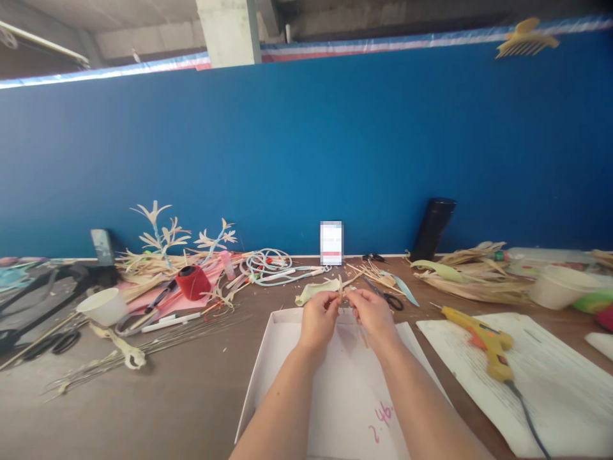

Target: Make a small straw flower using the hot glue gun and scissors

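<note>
Toward the far left, husk flowers (165,239) on blue stems look finished. Above the white tray (345,396), the left hand (319,317) pinches a pale husk piece (341,289), apparently still unfinished and set between both hands' fingertips; the right hand (373,313) pinches its other side. Farther right, a yellow glue gun (483,338) lies on paper (550,377).

Craft workshop, glue gun (493,343), dried husks (479,291)

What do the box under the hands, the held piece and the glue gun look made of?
White box: probably matt cardboard, with thin, folded-looking walls. Held piece: perhaps dried husk, pale and strip-like; blur leaves it open. Glue gun: likely smooth plastic, moulded-looking yellow body.
</note>
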Available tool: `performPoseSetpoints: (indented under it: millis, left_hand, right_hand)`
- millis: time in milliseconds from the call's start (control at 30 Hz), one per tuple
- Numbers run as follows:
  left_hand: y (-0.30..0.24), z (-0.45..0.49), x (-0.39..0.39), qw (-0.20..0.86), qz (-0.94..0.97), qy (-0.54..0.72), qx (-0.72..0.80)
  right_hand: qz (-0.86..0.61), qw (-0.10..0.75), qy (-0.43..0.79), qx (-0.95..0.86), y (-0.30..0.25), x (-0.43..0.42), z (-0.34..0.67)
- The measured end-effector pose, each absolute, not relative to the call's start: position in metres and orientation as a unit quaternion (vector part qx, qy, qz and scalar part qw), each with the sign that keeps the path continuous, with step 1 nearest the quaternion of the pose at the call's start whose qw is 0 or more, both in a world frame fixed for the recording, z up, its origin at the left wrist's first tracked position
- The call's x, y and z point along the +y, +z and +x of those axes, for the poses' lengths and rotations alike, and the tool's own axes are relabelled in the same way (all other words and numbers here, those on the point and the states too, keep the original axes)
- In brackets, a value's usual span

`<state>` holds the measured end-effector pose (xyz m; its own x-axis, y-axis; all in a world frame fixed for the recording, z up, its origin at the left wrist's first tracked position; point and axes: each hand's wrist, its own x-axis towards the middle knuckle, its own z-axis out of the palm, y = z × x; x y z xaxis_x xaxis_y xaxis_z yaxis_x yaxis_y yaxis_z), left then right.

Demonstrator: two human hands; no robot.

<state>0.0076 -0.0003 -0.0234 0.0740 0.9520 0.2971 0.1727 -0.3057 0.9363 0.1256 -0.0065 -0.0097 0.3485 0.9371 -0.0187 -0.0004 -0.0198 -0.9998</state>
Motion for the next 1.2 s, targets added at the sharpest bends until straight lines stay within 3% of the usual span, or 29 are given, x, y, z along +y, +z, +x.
performPoseSetpoints:
  millis: [1200]
  left_hand:
    - [-0.0251,0.0051,0.0003,0.293,0.678,0.492,0.461]
  right_hand:
    - [-0.589,0.575,0.42,-0.382,-0.0088,-0.0076,0.1236]
